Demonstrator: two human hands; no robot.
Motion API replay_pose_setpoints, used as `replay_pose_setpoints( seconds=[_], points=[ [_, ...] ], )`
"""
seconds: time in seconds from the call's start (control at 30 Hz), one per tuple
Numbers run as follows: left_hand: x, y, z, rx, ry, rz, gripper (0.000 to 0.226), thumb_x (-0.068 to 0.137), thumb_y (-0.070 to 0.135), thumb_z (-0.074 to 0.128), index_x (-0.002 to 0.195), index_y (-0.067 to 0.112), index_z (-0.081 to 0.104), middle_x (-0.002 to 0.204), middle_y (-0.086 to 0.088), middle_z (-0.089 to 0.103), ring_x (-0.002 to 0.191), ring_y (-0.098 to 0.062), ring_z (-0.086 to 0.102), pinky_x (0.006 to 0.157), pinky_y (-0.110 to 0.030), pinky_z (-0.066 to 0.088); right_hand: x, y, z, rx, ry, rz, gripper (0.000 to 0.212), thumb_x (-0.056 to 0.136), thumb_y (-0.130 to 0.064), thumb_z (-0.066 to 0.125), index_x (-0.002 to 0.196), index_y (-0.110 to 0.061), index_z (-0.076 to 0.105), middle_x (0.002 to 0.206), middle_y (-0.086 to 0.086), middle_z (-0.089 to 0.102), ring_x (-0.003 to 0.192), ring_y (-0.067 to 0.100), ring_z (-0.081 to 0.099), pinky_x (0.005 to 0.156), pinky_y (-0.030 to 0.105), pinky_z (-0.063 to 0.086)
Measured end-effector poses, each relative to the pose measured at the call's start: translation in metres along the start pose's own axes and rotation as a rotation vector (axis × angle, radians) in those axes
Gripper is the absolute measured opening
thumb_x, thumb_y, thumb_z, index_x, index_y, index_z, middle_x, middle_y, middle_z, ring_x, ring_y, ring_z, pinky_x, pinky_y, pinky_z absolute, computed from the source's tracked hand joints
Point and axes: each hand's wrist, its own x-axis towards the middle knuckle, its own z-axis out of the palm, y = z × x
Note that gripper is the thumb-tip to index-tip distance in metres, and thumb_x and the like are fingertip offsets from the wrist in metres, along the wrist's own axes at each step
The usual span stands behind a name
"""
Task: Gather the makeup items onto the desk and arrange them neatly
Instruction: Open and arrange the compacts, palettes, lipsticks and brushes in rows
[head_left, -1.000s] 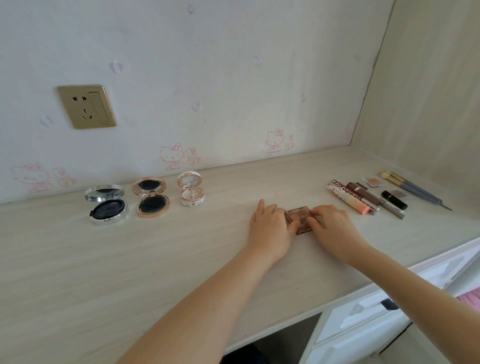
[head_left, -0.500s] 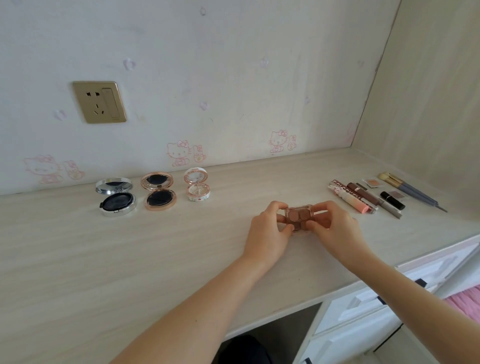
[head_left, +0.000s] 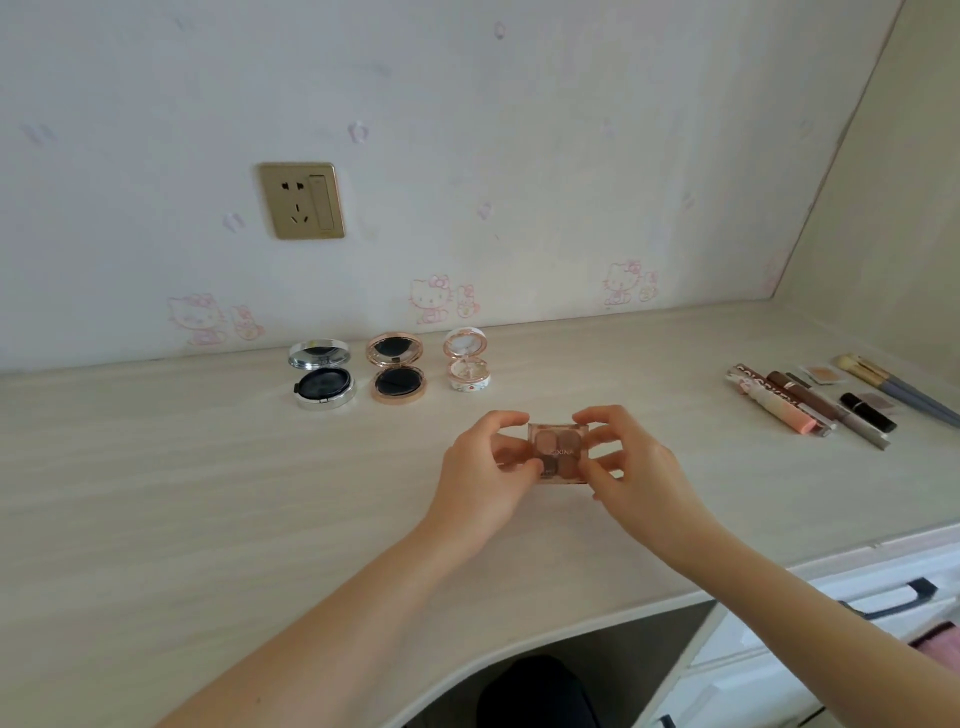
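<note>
Makeup palette, small clear-lidded brown eyeshadow case (head_left: 558, 451), pinched between left hand (head_left: 485, 475) and right hand (head_left: 631, 475), likely to open it like the far compacts (head_left: 397, 375)

A small rectangular eyeshadow palette (head_left: 558, 451), clear-lidded with brown and pink pans, is held at the desk's (head_left: 208, 493) middle, pinched at both short ends. Along the back stand three open round compacts in a row: a silver compact (head_left: 322, 382), a rose-gold compact (head_left: 397, 376) just beside it, and a smaller white patterned compact (head_left: 467, 366). At far right lie tubes (head_left: 779, 402), a black lipstick (head_left: 867, 411), two brushes (head_left: 893, 387) and a small pan (head_left: 823, 374), close together, roughly parallel.
</note>
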Motion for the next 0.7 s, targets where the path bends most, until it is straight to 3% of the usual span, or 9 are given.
replay_pose_setpoints(
  seconds=[0.23, 0.43, 0.57, 0.7],
  points=[
    [-0.02, -0.006, -0.048, -0.118, 0.039, -0.102, 0.029, 0.08, 0.003, 0.069, 0.101, 0.022, 0.065, 0.088, -0.001, 0.072, 0.079, -0.017, 0.071, 0.077, -0.039, 0.059, -0.003, -0.027, 0.037, 0.085, -0.081, -0.04, 0.035, 0.088, -0.008, 0.056, 0.116, -0.029, 0.052, 0.098, -0.011, 0.06, 0.077, 0.006, 0.065, 0.059, 0.018, 0.051],
    [-0.035, -0.013, -0.078, -0.195, 0.091, -0.14, 0.024, 0.082, -0.002, 0.068, 0.103, 0.01, 0.066, 0.087, -0.009, 0.071, 0.066, -0.006, 0.067, 0.06, -0.02, 0.055, -0.006, -0.041, 0.062, 0.033, -0.147, -0.157, 0.047, 0.085, -0.003, 0.057, 0.125, -0.026, 0.05, 0.113, -0.008, 0.055, 0.083, 0.003, 0.063, 0.066, 0.011, 0.048],
    [-0.04, -0.018, -0.087, -0.239, 0.128, -0.176, 0.022, 0.081, -0.002, 0.068, 0.097, 0.013, 0.067, 0.082, -0.005, 0.072, 0.068, -0.009, 0.069, 0.063, -0.024, 0.058, -0.009, -0.044, 0.073, -0.11, -0.193, -0.305, 0.063, 0.083, 0.001, 0.057, 0.136, -0.027, 0.042, 0.129, -0.009, 0.038, 0.092, 0.005, 0.059, 0.071, 0.01, 0.046],
    [-0.043, -0.02, -0.091, -0.35, 0.135, -0.223, 0.02, 0.081, 0.002, 0.071, 0.099, 0.011, 0.068, 0.088, -0.013, 0.072, 0.079, -0.026, 0.072, 0.072, -0.037, 0.06, -0.013, -0.048, 0.079, -0.228, -0.236, -0.406, 0.069, 0.081, -0.016, 0.064, 0.143, -0.026, 0.034, 0.138, -0.011, 0.03, 0.112, 0.008, 0.05, 0.089, 0.024, 0.048]
  ],
)
